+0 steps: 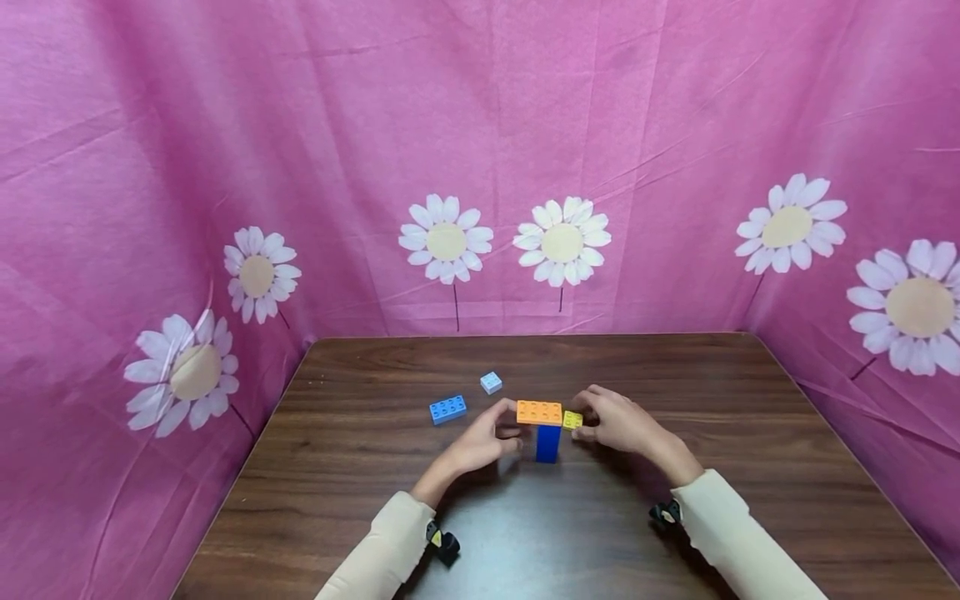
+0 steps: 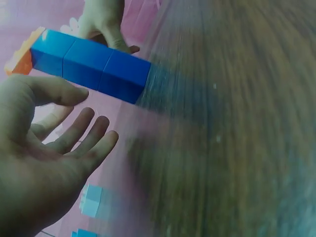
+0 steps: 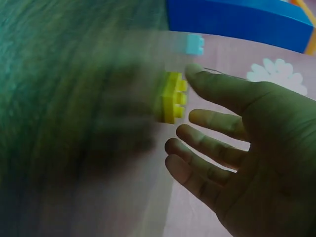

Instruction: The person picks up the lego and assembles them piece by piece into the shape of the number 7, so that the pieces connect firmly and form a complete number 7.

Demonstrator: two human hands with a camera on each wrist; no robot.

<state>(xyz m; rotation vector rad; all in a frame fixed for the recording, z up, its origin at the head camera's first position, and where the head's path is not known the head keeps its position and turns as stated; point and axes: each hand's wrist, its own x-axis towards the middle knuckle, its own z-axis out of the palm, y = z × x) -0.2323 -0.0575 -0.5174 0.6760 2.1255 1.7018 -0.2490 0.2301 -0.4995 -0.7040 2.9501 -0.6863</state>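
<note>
A tower of several stacked blue bricks [image 1: 547, 445] stands upright on the table, capped by a wide orange brick [image 1: 538, 412] that overhangs to the left. My left hand [image 1: 482, 440] is beside the tower's left side, its fingers loosely bent and nothing between them. In the left wrist view its thumb [image 2: 59, 92] lies close to the blue bricks; contact cannot be made out. To the tower's right lies a small yellow brick [image 3: 172, 98], studs up. Around it hovers my right hand [image 1: 621, 423], thumb and fingers spread, with no grip on the brick.
Beyond the left hand lie a blue eight-stud brick [image 1: 447, 409] and a small light-blue brick [image 1: 491, 382]. The brown wooden table [image 1: 360, 500] meets a pink flowered curtain [image 1: 495, 150] at the back and sides.
</note>
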